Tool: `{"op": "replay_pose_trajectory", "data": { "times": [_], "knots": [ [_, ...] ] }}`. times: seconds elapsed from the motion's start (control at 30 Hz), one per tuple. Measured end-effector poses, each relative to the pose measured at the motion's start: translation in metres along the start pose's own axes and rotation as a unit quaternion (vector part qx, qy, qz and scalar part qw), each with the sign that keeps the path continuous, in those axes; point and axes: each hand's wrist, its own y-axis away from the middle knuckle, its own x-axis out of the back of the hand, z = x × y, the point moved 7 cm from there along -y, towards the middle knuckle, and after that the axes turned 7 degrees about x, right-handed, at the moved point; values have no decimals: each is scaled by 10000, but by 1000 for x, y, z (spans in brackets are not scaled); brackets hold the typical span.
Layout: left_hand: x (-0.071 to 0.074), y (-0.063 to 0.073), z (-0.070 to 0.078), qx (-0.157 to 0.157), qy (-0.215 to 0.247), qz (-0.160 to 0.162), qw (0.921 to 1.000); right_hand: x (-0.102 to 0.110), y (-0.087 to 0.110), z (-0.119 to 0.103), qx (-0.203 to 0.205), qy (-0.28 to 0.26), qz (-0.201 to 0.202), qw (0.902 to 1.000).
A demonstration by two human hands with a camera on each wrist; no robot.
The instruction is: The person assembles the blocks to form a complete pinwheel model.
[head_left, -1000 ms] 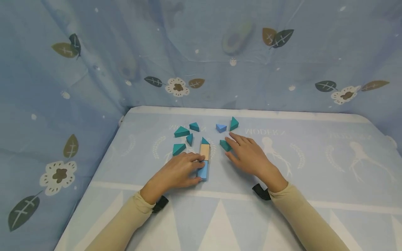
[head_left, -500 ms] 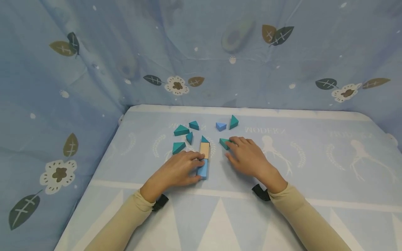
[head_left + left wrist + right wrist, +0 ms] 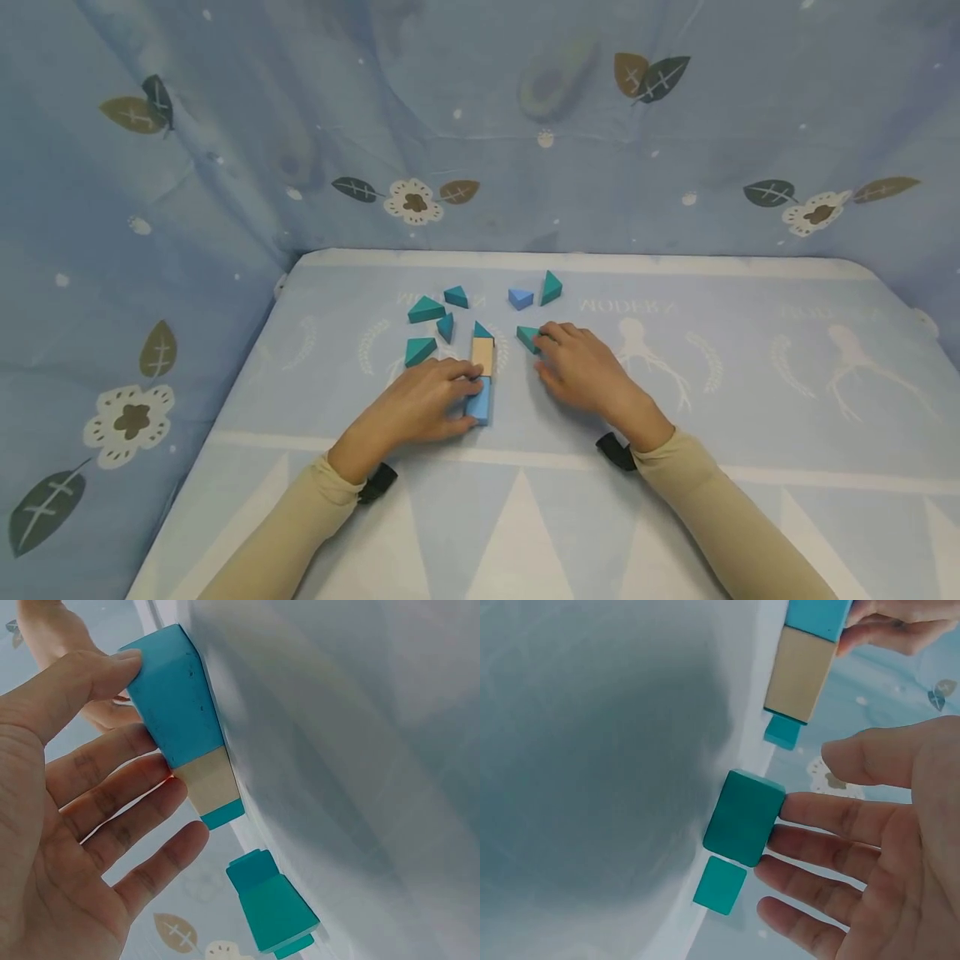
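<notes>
In the head view my left hand (image 3: 423, 400) lies along a row made of a light blue block (image 3: 477, 402), a natural wood block (image 3: 483, 357) and a teal triangular block (image 3: 482, 330) at the far end. The left wrist view shows the thumb at a corner of the blue block (image 3: 176, 697) and extended fingertips against the row's left side. My right hand (image 3: 585, 367) touches the right side of a green triangular block (image 3: 527, 337) with nearly straight fingertips. Its thumb stays apart from that block, as the right wrist view shows.
Several teal and green triangular blocks lie left of the row, including one green triangle (image 3: 420, 351) close to the left hand. Farther back are a blue triangle (image 3: 521, 298) and another green triangle (image 3: 551, 287). A patterned cloth (image 3: 675, 517) covers the table; a blue curtain (image 3: 480, 125) hangs behind.
The right hand's fingers have drawn back from beyond the green triangular block to its right side. The left hand keeps its place at the row. The head view has shifted slightly.
</notes>
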Motion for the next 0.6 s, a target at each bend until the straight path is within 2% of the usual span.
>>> {"op": "replay_pose_trajectory", "data": {
  "times": [0.6],
  "knots": [
    [0, -1, 0, -17, 16, 15, 10000, -10, -1, 2, 23, -195, -112, 9997]
  ]
}}
